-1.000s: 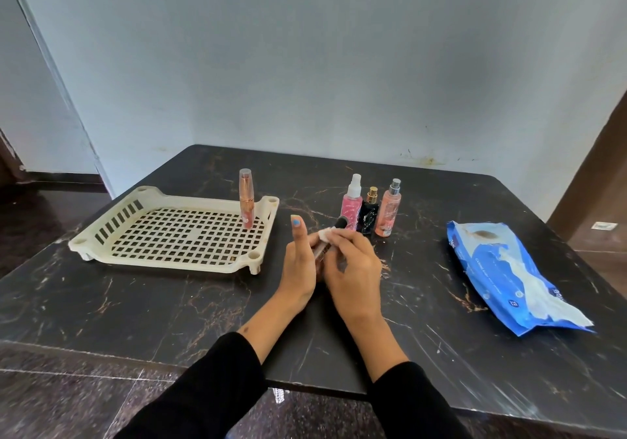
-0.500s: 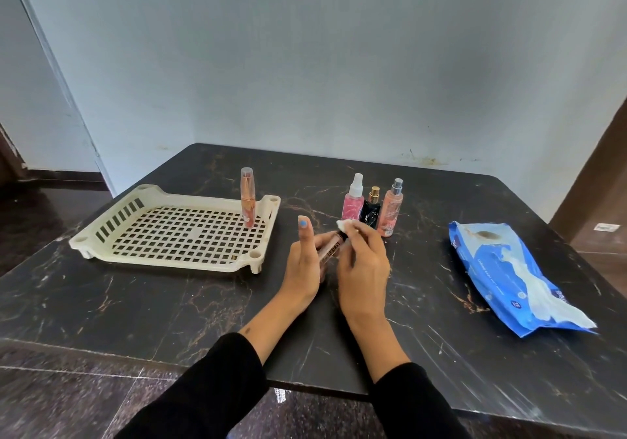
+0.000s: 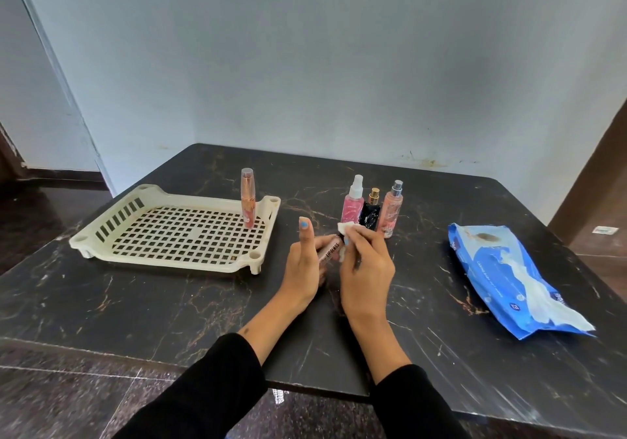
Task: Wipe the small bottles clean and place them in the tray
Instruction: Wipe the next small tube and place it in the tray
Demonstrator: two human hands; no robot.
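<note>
A lip gloss tube (image 3: 330,251) is gripped in the left hand (image 3: 305,262), thumb raised, while a white wipe (image 3: 346,236) is pinched in the fingers (image 3: 364,247) of the right hand (image 3: 368,275) and pressed against the tube's far end, just right of the cream tray (image 3: 176,231) and above the dark marble counter (image 3: 169,303). The wiping step is judged to be in hand, with the tube not yet placed. 1 pink bottle (image 3: 247,197) is seen standing upright at the tray's far right corner. 3 small spray bottles are lined up right of the tray, just beyond the hands: a pink one (image 3: 353,206), a black one (image 3: 371,213) and a peach one (image 3: 390,211), none of them in the tray. A blue pack of wipes (image 3: 509,275) is seen lying well to the right of the tray. The next move is judged to call for the wiped tube to be carried left and set upright on the tray's grid, beside the pink bottle, without tipping it over.
</note>
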